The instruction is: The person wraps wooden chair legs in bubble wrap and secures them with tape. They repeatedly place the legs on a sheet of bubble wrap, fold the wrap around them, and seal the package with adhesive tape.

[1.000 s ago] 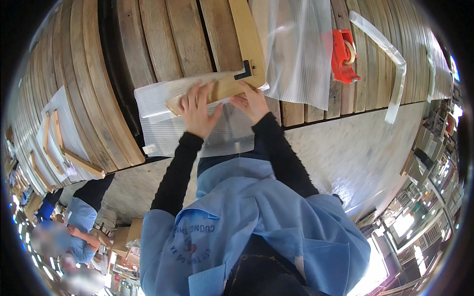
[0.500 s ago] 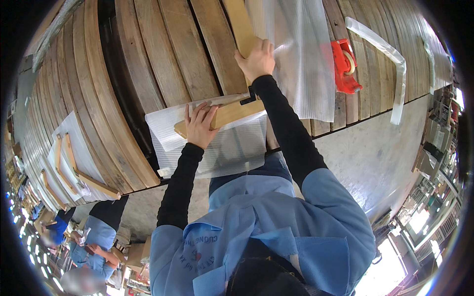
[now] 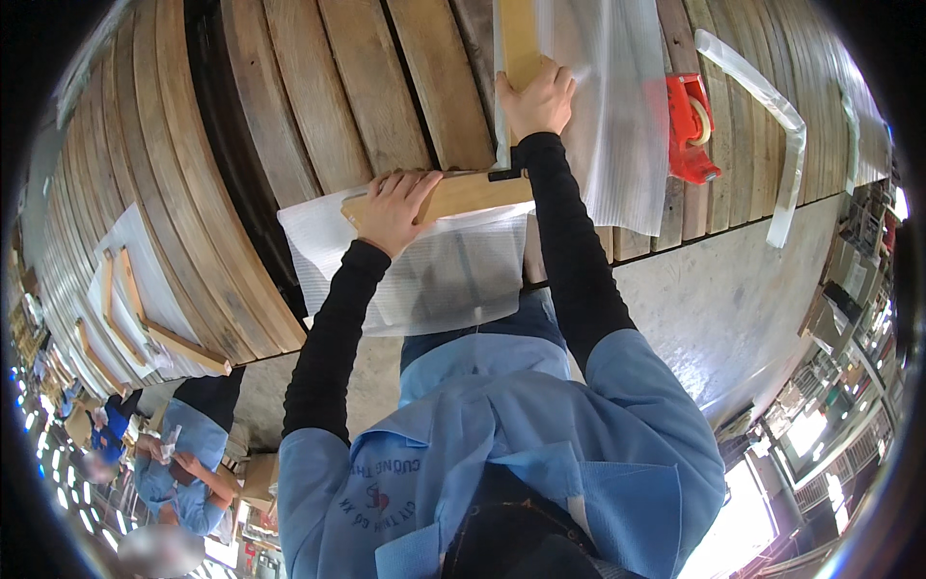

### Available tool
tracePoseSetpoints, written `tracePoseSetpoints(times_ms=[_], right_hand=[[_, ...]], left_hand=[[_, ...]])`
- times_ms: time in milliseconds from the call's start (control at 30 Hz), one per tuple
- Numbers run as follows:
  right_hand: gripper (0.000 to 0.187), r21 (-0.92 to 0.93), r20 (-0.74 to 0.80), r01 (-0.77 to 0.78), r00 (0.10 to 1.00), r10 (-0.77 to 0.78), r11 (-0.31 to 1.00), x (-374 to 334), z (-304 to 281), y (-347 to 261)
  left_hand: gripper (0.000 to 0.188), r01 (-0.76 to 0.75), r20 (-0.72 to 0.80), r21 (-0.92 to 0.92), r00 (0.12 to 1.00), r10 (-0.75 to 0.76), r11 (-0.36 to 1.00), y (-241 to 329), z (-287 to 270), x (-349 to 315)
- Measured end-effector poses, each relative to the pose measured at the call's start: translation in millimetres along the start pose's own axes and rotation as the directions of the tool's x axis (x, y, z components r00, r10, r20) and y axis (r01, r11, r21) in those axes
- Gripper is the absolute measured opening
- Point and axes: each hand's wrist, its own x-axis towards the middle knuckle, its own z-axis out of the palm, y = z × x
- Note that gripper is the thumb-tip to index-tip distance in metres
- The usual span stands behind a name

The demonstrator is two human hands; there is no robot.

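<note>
Right grip [image 3: 540, 100] holds the upper bar [image 3: 519, 43] and left grip [image 3: 392, 214] the lower bar [image 3: 471, 197] of the L-shaped wooden piece [image 3: 453, 200] at upper centre, the upper bar having shifted right, so both bars now overlie translucent sheets [image 3: 622, 125].

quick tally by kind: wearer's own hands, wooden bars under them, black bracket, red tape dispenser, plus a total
Hands: 2 (left hand, right hand)
Wooden bars: 2 (near bar, far bar)
Black bracket: 1
Red dispenser: 1
Total: 6
</note>
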Motion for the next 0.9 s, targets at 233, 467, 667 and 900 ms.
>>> tracePoseSetpoints(times_ms=[233, 467, 667, 900], right_hand=[[0.038, 0.447, 0.185, -0.364, 0.931, 0.314, 0.817, 20.0, 7.0, 54.3], [0.042, 0.506, 0.552, -0.578, 0.787, 0.275, 0.64, 13.8, 20.8, 94.5], [0.024, 0.397, 0.101, -0.29, 0.957, 0.272, 0.871, -8.5, 20.4, 79.8], [0.019, 0.145, 0.025, -0.02, 1.0, 0.016, 0.989, -21.3, 25.7, 86.6]], left_hand=[[0.091, -0.026, 0.079, 0.115, 0.997, 0.017, 0.993, -6.0, -1.3, 1.8], [0.084, 0.024, -0.033, 0.049, 0.999, -0.022, 0.999, 43.1, 1.0, 34.5], [0.065, -0.121, -0.194, 0.039, 0.973, 0.126, 0.992, 27.4, 18.4, 33.5], [0.065, -0.174, -0.196, 0.046, 0.964, 0.179, 0.984, 20.2, 18.2, 35.1]])
